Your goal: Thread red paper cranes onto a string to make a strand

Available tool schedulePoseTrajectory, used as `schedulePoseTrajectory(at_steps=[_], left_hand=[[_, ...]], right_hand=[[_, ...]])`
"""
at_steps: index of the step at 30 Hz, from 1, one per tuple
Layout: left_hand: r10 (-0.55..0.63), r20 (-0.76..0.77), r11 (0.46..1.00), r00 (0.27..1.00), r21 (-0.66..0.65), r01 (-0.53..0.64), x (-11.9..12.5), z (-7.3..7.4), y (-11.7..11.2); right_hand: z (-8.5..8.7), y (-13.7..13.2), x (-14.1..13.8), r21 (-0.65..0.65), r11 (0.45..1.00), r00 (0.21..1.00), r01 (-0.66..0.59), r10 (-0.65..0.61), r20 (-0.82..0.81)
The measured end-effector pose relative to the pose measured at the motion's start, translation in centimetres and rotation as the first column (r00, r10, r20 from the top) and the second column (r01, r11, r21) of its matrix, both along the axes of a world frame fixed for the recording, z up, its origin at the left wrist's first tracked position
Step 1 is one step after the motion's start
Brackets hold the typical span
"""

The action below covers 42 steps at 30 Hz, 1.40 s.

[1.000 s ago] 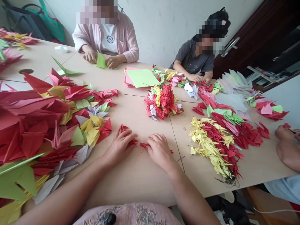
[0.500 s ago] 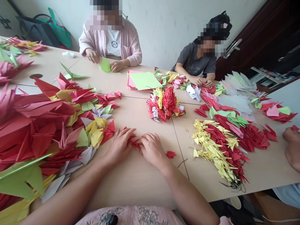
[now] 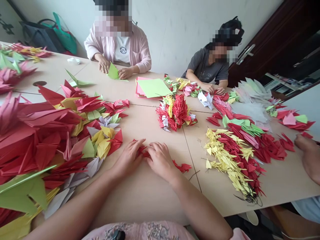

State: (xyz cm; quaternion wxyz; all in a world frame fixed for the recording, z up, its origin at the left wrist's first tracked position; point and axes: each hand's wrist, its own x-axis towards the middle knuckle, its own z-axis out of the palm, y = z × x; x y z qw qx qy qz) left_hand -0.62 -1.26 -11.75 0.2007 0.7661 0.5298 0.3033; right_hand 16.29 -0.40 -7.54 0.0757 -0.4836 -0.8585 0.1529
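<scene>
Pale worktop (image 3: 150, 200) crowded with origami cranes: a big red, yellow and green heap (image 3: 50, 133) at 9 o'clock, a red cluster (image 3: 173, 111) at 12, a long yellow-and-red string of cranes (image 3: 230, 160) at 2. Straight ahead of the body, the left hand (image 3: 128, 158) and right hand (image 3: 160, 160) sit close together, fingers curled down on a strand of small red cranes (image 3: 142, 150); whether they actually grip it cannot be told. Its loose end lies beyond the right hand, towards 3 o'clock.
</scene>
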Motion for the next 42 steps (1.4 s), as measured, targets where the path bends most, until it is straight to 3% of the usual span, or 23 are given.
schedulePoseTrajectory(at_steps=[8, 17, 29, 37, 42], left_hand=[[0.045, 0.095, 0.999, 0.994, -0.021, -0.044, -0.3, -0.7, 0.1], [0.088, 0.068, 0.994, 0.994, -0.072, -0.083, -0.3, -0.3, 0.1], [0.107, 0.073, 0.989, 0.992, -0.111, -0.099, -0.3, -0.3, 0.1], [0.086, 0.091, 0.993, 0.992, -0.091, -0.078, -0.2, -0.3, 0.1], [0.108, 0.062, 0.991, 0.992, -0.085, -0.102, -0.3, -0.3, 0.1]], right_hand=[[0.3, -0.1, 2.2, 0.014, 0.998, 0.997, 0.066, -0.067, 0.035], [-0.1, 0.3, 0.4, 0.015, 1.0, 1.0, 0.003, -0.003, -0.001], [0.0, 0.2, 2.4, 0.024, 0.996, 0.994, 0.085, -0.084, -0.066], [0.4, 0.1, 1.2, 0.011, 1.0, 0.995, 0.023, -0.021, -0.098], [-0.2, -0.1, 2.2, -0.002, 1.0, 0.994, 0.023, -0.023, -0.108]])
